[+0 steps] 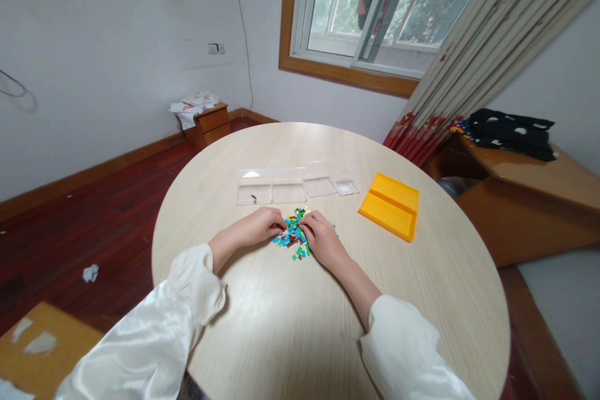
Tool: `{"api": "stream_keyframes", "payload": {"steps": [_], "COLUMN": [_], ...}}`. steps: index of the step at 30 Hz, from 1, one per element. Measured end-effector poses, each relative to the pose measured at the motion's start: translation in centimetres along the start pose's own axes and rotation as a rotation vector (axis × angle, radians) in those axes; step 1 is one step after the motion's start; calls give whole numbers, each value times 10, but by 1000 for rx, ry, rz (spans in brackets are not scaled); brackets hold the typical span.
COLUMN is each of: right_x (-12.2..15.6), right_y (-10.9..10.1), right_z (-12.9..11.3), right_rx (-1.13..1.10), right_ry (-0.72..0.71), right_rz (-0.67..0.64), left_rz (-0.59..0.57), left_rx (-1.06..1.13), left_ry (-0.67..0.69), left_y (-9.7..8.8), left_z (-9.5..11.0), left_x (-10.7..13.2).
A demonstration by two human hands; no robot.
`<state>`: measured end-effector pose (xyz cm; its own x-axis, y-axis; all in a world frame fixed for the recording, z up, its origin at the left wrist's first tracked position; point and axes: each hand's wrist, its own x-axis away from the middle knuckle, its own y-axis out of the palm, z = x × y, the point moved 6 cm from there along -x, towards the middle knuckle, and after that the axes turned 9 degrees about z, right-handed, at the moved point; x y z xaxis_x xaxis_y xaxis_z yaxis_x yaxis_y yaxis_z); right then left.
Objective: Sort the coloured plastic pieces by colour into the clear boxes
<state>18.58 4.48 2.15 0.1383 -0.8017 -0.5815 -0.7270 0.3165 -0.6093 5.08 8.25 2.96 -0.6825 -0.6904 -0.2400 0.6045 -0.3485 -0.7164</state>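
A small pile of tiny coloured pieces (294, 232), blue, green, red and yellow, lies near the middle of a round light-wood table (262, 325). My left hand (262, 225) rests on the pile's left side with its fingers curled down into the pieces. My right hand (321, 237) sits on the right side, fingers also bent and pinched over the pieces. What each hand holds is too small to make out. Just beyond the pile stand several clear plastic trays (295, 186) in a row; the leftmost one has one dark piece (254, 197) in it.
A yellow tray (391, 206) lies to the right of the clear ones. A wooden desk with dark cloth (513, 131) stands at the right, by a curtain (473, 69) and window. A small wooden cabinet (209, 122) is in the far corner. Cardboard (42, 350) lies on the floor at left.
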Motion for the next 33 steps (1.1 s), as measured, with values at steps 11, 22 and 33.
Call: {"api": "stream_keyframes", "payload": {"steps": [11, 22, 33], "right_x": [-2, -2, 0], "right_y": [-11, -20, -16], "right_z": [-6, -20, -27], "right_rx": [-34, -50, -76], "right_ry": [3, -30, -107], "right_rz": [113, 198, 165], "left_rz": [275, 35, -20], "left_rx": [383, 1166, 1253], "left_ry": [-361, -799, -751], "left_y": [-7, 26, 30], "left_z": [-7, -3, -3], "left_x": [-2, 5, 4]}}
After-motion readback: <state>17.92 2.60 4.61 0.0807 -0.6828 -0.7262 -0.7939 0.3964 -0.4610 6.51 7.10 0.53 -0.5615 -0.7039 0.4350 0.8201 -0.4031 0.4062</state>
